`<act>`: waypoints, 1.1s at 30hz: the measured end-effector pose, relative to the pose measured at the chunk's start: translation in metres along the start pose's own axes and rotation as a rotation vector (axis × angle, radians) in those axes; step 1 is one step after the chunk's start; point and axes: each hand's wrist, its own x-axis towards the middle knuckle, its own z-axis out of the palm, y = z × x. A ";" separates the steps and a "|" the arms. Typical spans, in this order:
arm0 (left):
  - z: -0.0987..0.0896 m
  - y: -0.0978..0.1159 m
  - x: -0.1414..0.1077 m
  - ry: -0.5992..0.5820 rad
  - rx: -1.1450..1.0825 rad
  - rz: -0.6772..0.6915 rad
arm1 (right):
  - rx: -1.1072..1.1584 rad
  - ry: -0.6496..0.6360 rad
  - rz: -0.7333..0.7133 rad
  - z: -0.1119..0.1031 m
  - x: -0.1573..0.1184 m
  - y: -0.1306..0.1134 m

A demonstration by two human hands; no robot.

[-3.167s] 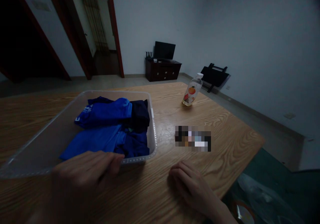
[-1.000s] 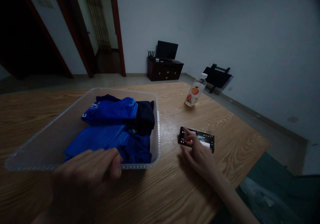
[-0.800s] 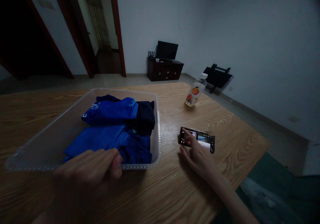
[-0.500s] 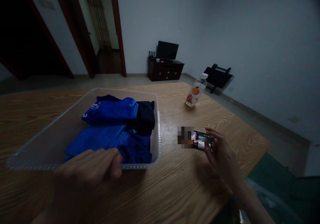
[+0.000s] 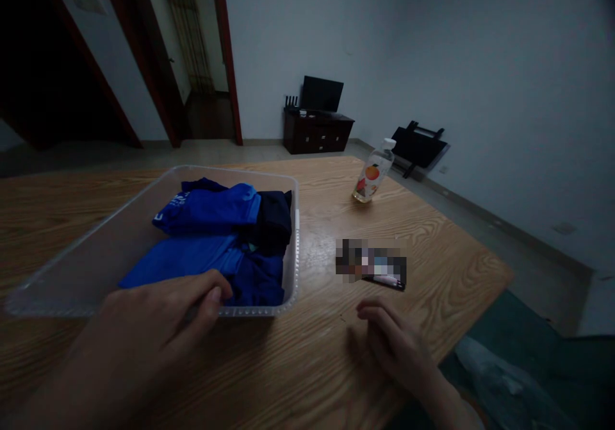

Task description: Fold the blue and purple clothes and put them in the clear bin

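A clear plastic bin (image 5: 43, 282) holds folded blue clothes (image 5: 206, 212) and a dark folded garment (image 5: 275, 215). My left hand (image 5: 163, 308) is over the bin's front rim, thumb and forefinger drawn close together; nothing shows between them. Its lower fingers are hidden. To the right of the bin a phone (image 5: 387, 282) lies on the wooden table, most of its screen blurred out. Just in front of the phone is my right hand (image 5: 391, 337), apart from it, with loosely bent fingers and nothing held.
A plastic bottle (image 5: 372, 173) with a fruit label and white cap stands on the table (image 5: 307, 379) beyond the phone. Below the right table edge lies a clear plastic bag (image 5: 500, 379) on a green surface. A cabinet (image 5: 317, 132) bears a television (image 5: 321, 94) against the far wall.
My right hand has let go of the phone and drawn back toward me. The phone stays on the table. My left hand's thumb and forefinger have loosened from a tighter curl.
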 end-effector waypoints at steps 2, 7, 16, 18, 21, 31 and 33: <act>-0.010 -0.006 0.007 -0.156 -0.126 -0.019 | 0.051 -0.068 -0.047 0.005 0.009 -0.016; -0.023 -0.029 0.045 -0.531 -0.319 -0.026 | 0.106 -0.118 -0.134 0.020 0.030 -0.038; -0.026 -0.024 0.093 -0.711 -0.093 0.052 | 0.170 -0.119 -0.134 0.037 0.022 -0.039; -0.028 -0.019 0.095 -0.624 0.049 0.069 | 0.190 -0.120 -0.136 0.037 0.023 -0.037; -0.029 -0.020 0.098 -0.633 0.192 -0.014 | 0.235 -0.119 -0.159 0.038 0.023 -0.033; -0.034 -0.061 0.080 -0.763 -0.106 -0.136 | 0.259 -0.139 -0.143 0.038 0.023 -0.032; -0.035 -0.068 0.072 -0.710 -0.144 -0.170 | 0.250 -0.154 -0.136 0.036 0.025 -0.035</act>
